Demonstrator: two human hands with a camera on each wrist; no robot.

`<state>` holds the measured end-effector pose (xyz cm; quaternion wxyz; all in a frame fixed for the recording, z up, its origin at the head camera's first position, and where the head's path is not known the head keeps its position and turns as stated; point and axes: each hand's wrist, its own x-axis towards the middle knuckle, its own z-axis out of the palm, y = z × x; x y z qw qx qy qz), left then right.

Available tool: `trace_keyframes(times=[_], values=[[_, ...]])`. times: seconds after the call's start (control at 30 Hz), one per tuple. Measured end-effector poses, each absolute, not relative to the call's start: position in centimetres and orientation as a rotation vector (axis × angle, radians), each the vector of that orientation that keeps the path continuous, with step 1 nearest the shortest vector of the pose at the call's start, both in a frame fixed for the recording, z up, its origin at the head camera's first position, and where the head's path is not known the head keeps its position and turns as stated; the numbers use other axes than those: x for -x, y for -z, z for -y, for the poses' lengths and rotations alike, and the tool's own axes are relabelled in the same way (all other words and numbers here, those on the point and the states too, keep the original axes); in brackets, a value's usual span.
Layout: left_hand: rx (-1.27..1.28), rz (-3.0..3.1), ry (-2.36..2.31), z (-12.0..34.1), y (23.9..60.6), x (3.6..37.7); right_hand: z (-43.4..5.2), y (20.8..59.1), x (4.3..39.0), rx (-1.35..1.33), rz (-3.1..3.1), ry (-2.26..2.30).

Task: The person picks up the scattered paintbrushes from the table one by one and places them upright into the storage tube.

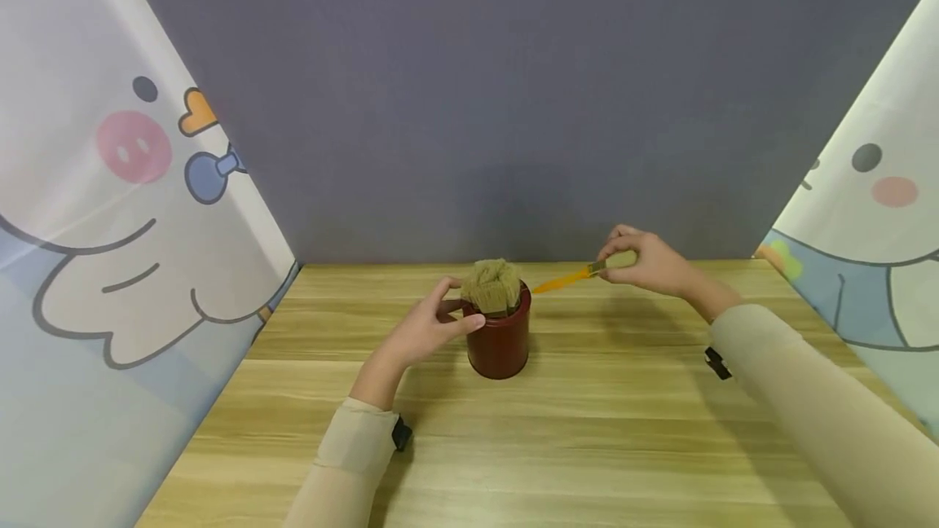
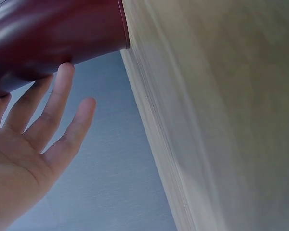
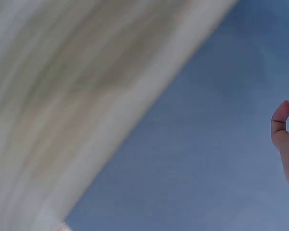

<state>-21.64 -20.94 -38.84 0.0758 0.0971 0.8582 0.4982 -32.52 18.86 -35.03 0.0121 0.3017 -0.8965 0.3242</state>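
A dark red can [image 1: 499,349] stands upright on the table, with a bushy tan tuft [image 1: 491,282] filling its top. My left hand [image 1: 425,328] holds the can from its left side, the thumb on the front near the rim. In the left wrist view, fingertips of that hand [image 2: 33,139] touch the wall of the can [image 2: 58,33]. Right of the can, my right hand [image 1: 649,263] grips the pale handle of a slim tool [image 1: 565,279] with a tapering orange end, which points at the can's rim. Only part of the right hand [image 3: 286,144] shows in the right wrist view, without the tool.
The wood-grain table [image 1: 587,446] reaches back to a grey wall [image 1: 484,104]. Pale cartoon-printed panels stand at the left [image 1: 132,267] and right [image 1: 873,251]. A small black piece [image 1: 717,363] sits at the right wrist, another [image 1: 401,433] at the left.
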Motion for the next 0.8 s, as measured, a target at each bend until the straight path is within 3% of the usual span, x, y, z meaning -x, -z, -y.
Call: trace_keyframes(times=[0.23, 0.47, 0.8], values=[[-0.3, -2.584, -1.487, 21.1, 38.6, 21.8, -16.5, 30.2, 29.7, -1.012, 2.557, -1.264], [-0.271, -2.575, -1.486, 20.9, 38.4, 21.7, -13.1, 27.9, 27.9, -1.08, 2.436, -1.263], [-0.277, -2.577, -1.489, 20.8, 38.5, 21.6, -10.9, 26.6, 28.7, -1.011, 2.399, -1.225]])
